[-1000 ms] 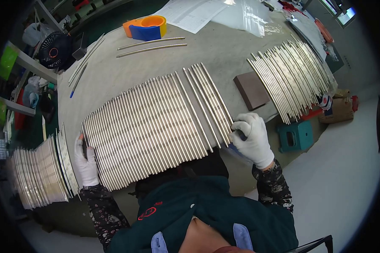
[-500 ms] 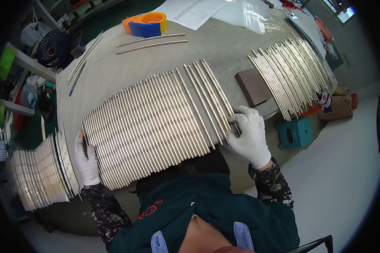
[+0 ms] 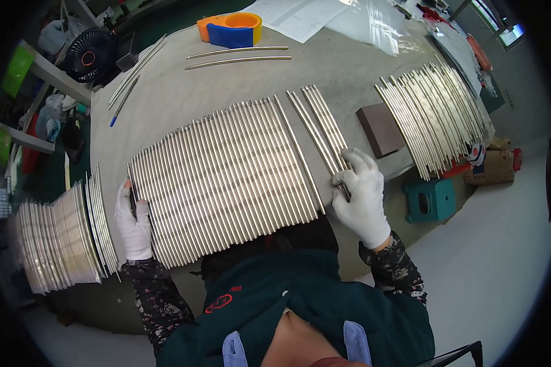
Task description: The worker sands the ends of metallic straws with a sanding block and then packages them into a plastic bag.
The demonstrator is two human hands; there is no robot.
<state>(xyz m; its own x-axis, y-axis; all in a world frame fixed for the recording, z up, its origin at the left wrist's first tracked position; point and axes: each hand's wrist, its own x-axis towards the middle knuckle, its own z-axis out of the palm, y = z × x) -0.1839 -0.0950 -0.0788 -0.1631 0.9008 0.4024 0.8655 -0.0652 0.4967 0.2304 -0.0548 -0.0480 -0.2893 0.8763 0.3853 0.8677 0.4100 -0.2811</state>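
A broad row of slim silver metal rods [image 3: 223,177] lies side by side across the table before me. Along its left edge rests my left hand [image 3: 133,229], white-gloved with bare fingertips, its fingers stretched and thumb apart against the outermost rod. To the right of the row, beyond one slightly separated rod [image 3: 299,150], a few loose rods [image 3: 324,125] lie in two small groups. My right hand [image 3: 362,199], also gloved, has its fingers and thumb closed on the near ends of these loose rods; its fingers partly hide those ends.
A brown block [image 3: 381,129] supports a stack of rods [image 3: 431,119] at the right. Another rod bundle [image 3: 61,238] lies at far left. Behind are two single rods [image 3: 239,62], an orange-and-blue tape dispenser [image 3: 231,32], a pen [image 3: 123,103] and papers [image 3: 297,18]. A teal stool [image 3: 430,200] stands below.
The loose rods by my right hand have drawn closer together into tighter groups. My left hand stays at the row's left edge. The whole view has shifted slightly.
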